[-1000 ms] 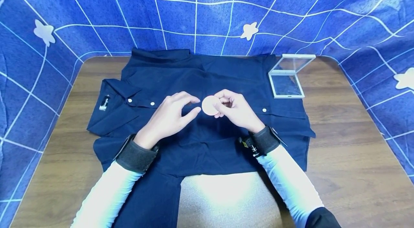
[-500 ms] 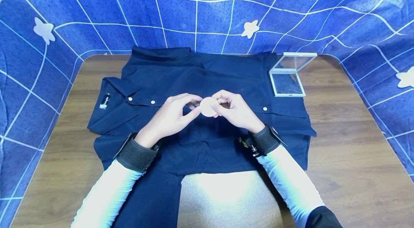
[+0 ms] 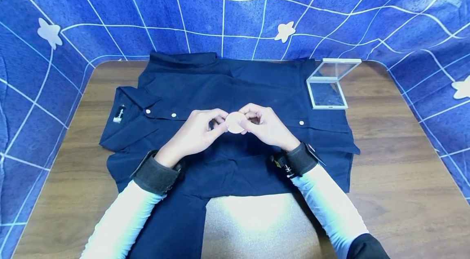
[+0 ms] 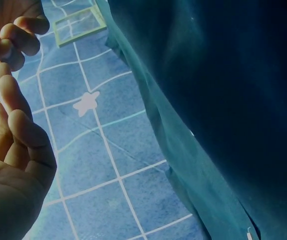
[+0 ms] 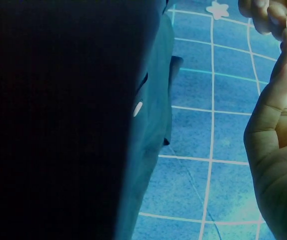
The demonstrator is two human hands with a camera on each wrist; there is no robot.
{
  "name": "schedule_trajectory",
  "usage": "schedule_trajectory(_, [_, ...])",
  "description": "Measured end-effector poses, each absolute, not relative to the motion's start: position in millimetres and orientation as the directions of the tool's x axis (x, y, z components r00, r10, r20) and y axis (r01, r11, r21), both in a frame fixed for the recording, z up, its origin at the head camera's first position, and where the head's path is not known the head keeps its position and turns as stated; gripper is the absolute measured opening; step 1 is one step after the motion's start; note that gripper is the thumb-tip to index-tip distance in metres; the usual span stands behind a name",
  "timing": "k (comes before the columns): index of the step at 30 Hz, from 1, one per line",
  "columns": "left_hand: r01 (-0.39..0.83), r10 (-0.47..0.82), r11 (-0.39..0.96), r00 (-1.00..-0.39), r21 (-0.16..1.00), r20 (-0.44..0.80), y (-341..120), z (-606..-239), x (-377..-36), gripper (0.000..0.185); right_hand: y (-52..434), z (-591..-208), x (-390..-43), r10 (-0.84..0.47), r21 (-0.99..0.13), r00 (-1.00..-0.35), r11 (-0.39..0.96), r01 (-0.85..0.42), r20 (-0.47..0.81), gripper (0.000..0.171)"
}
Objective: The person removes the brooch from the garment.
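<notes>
You see a navy shirt (image 3: 227, 87) with white buttons (image 3: 148, 111), a peach-pink round pad (image 3: 235, 122), a brown wood-grain surface (image 3: 396, 161), and a blue backdrop (image 3: 110, 10) gridded white with pale stars.

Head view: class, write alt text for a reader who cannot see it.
Both hands, left hand and right hand, pinch a small round peach-coloured pad above a dark navy buttoned shirt spread on a brown wooden table. An open clear square plastic case sits at the shirt's right edge.
</notes>
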State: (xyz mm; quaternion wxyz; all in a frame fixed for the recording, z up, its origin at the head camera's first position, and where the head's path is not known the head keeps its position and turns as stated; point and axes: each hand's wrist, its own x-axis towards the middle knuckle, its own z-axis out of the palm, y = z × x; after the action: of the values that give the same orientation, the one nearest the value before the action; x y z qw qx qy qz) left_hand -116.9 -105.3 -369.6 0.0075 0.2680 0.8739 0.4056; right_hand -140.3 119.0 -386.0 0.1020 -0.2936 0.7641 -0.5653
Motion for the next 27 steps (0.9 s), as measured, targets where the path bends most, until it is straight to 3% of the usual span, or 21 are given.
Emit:
schedule_trajectory(11, [0.459,0.469,0.527,-0.859,0.715,0.206,-108.3,-365.2,-116.9,0.015,119.8,-388.2,-142.6,-0.580,-0.920,-0.799,0.211,-0.332,0.156,0.014])
schedule_trajectory(27, [0.486,0.324,0.607,-0.874,0.629,0.363,-135.2,-348.7,-121.9,0.015,119.2,-389.8,-145.3,-0.566,-0.943,-0.823,0.248,-0.220,0.043,0.025])
